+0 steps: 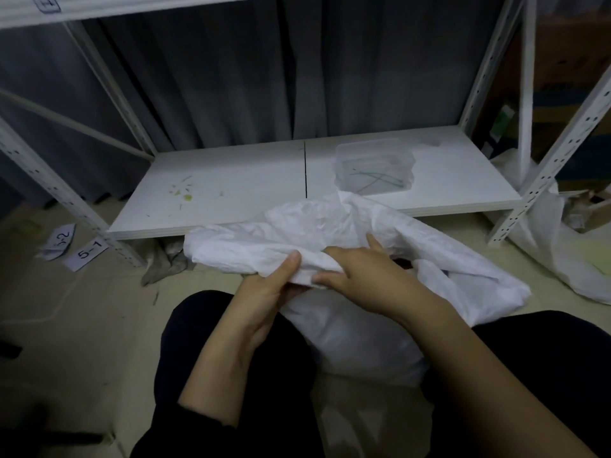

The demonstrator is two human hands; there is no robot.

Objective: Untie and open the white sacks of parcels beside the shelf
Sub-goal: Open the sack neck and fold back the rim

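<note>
A white woven sack (330, 229) stands on the floor between my knees, in front of the low shelf board (231, 186). Its mouth is loose and its top fabric is folded over toward the shelf. My left hand (264, 292) pinches the near edge of the sack's rim, thumb on top. Just to the right, my right hand (357, 269) grips the same rim, with its fingers curled over the fabric. A dark gap in the sack's mouth shows behind my right hand. No tie is visible.
A clear plastic box (375, 166) with coloured strings sits on the shelf board. Another white sack (562, 252) lies open at the right by the shelf post (542, 180). Paper labels (86, 254) and a grey rag (167, 259) lie on the floor at left.
</note>
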